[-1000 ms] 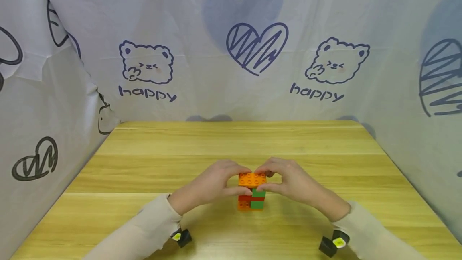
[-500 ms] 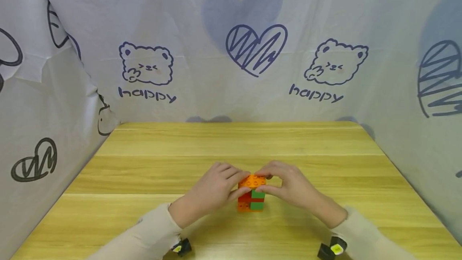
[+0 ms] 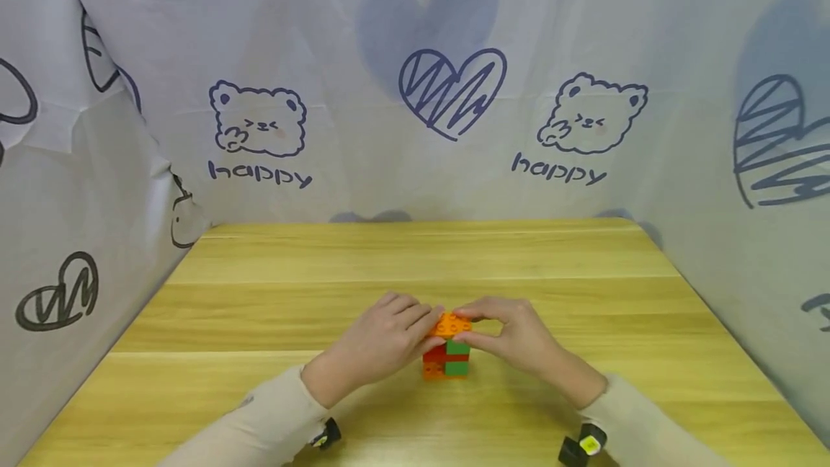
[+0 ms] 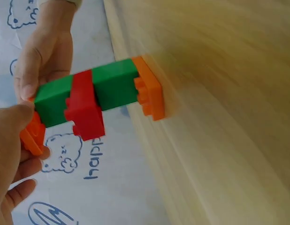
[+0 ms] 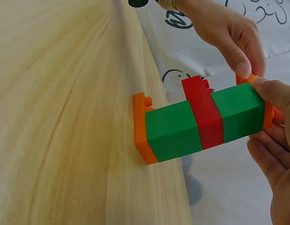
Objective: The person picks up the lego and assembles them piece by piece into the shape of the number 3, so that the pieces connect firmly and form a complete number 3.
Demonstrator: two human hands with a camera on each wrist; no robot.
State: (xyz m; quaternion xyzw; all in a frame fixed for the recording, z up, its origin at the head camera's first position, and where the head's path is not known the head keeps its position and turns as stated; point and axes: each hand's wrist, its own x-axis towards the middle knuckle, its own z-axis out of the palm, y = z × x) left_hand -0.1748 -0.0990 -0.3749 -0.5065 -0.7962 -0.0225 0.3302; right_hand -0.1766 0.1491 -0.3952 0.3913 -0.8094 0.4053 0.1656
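Note:
A stack of toy building bricks stands upright, with an orange brick [image 3: 454,324] on top. Beneath it come an upper green brick [image 5: 240,111], a red brick [image 5: 202,112], a lower green brick [image 5: 173,131] and an orange base brick [image 4: 151,89] on the table. My left hand [image 3: 376,341] pinches the left end of the top orange brick between thumb and fingers. At that brick's right end, my right hand [image 3: 525,330] pinches it the same way. On the left side the top and red bricks stick out past the green ones. Fingers partly cover the top brick.
The stack rests on a wood-grain table [image 3: 259,258]. White cloth [image 3: 363,164] with printed bears and hearts hangs behind and along both sides. A small black device [image 3: 583,444] is strapped at each wrist.
My left hand has turned and come further over the left end of the top orange brick, its thumb shifting with it. The right hand keeps its pinch. The head view has drifted slightly.

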